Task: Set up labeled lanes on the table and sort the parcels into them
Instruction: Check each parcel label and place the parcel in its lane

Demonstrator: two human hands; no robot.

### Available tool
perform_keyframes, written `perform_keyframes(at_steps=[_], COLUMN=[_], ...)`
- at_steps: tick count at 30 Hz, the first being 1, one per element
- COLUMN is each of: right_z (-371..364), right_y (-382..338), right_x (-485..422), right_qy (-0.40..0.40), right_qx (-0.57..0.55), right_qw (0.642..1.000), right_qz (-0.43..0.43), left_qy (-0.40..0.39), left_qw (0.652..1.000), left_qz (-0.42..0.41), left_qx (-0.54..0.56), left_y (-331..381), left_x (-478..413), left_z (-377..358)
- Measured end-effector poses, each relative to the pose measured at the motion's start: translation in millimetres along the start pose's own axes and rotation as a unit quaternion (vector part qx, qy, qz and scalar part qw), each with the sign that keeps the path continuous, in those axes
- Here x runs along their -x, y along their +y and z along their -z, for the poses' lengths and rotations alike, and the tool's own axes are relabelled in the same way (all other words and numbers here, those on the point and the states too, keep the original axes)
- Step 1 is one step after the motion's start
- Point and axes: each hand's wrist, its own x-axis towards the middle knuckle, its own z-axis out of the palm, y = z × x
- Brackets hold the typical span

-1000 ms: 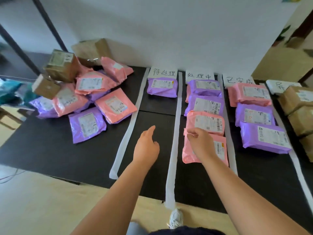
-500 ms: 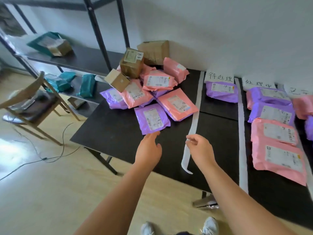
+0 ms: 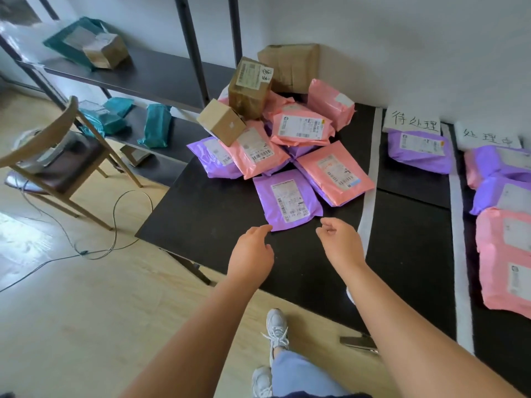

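Just short of purple parcel [image 3: 287,198], at its near edge: left hand [image 3: 253,254] and right hand [image 3: 339,245], both empty, fingers loosely curled. Left fingertips at parcel's corner, contact unclear. Parcel flat on black table [image 3: 207,214], in front of unsorted pile [image 3: 275,130]. Poly mailer: likely light, soft, slick, so best pinched at both near corners. Right of parcel: white strip [image 3: 370,173], then lane label [image 3: 412,123]. Left of parcel: shelf rack [image 3: 161,73], wooden chair [image 3: 57,145], cable [image 3: 115,214] on floor.

Glossy plastic mailers [image 3: 288,199], matt black table [image 3: 207,214].
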Motion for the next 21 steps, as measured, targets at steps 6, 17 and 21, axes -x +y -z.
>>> perform_keyframes(at_steps=[6,17,21], right_z=[-16.0,-44.6,-52.4], right_y=[-6.5,-5.8,-6.8], right_x=[-66.6,-133.2,-136.3], right_qy=[0.003,-0.041,-0.024], right_qx=[0.070,0.203,0.228], right_qw=[0.998,0.978,0.972], right_qz=[0.007,-0.015,-0.051], left_qy=[-0.043,-0.178,-0.229], left_qw=[0.998,0.964,0.953], left_qz=[-0.006,-0.059,-0.058], left_qx=[-0.053,-0.187,-0.190], left_y=[1.4,-16.1,-23.1], left_x=[-51.8,-132.6,-147.3], left_z=[-7.0,-37.9,-37.6])
